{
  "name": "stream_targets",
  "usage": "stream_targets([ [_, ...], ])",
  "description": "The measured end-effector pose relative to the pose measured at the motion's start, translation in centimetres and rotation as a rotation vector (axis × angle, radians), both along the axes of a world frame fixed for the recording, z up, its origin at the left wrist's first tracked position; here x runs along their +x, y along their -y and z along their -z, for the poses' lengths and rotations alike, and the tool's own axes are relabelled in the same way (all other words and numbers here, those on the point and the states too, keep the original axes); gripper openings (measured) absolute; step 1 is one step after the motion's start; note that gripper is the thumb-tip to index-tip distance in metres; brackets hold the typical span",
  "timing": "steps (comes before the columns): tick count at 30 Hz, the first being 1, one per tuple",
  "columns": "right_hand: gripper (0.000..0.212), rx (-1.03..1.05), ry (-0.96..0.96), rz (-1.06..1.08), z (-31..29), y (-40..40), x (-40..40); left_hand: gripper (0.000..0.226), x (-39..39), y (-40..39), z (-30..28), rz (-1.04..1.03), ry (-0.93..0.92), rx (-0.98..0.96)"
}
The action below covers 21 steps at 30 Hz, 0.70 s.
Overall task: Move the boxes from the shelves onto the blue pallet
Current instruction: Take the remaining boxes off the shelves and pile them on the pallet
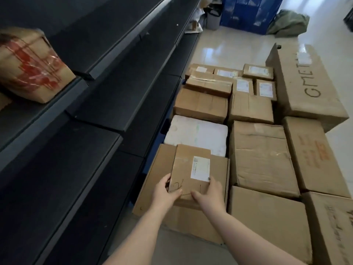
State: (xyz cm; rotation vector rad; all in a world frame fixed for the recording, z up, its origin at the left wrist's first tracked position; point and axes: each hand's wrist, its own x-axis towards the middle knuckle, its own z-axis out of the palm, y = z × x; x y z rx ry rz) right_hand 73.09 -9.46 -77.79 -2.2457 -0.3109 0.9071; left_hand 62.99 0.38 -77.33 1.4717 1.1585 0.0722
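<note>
- Two hands hold one small cardboard box [191, 174]: the left hand [165, 190] grips its near left corner with fingers curled round the edge, and the right hand [209, 190] grips its near right edge, thumb lying across the top.
- The small box bears a white label [200, 168] and dark scribbled lines on its top, and it rests on or just above a larger flat cardboard box [152, 180] at the near left of the stack; contact underneath cannot be told.
- Many more cardboard boxes lie packed side by side on the floor to the right of the shelves, among them a white foam box [196, 133] just beyond the held one and a long box [303, 83] with handwritten letters at the far right.
- A sliver of the blue pallet [161, 133] shows under the stack, between the foam box and the shelves.
- Dark shelves [99, 104] run along the left side, and one box with red print [32, 67] sits on an upper shelf, blurred.
- At the far end of the glossy floor [219, 46] stand a blue crate-like thing [248, 12], a grey bin [213, 20] and a green bag [288, 22].
</note>
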Motion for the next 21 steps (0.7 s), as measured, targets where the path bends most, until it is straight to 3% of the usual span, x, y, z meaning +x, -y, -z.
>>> stream_targets([
  [8, 0.075, 0.029, 0.029, 0.112, 11.9, -3.2, 0.0, 0.068, 2.4, -4.4, 12.6, 0.055, 0.009, -0.022],
  [16, 0.075, 0.012, 0.026, 0.104, 14.5, -7.3, -0.7, 0.068, 1.3, -7.8, 15.0, 0.081, -0.039, -0.051],
  [21, 0.084, -0.194, 0.085, -0.041, 12.9, -8.1, -1.0, 0.070, 0.8, -7.8, 13.7, 0.099, -0.049, -0.052],
])
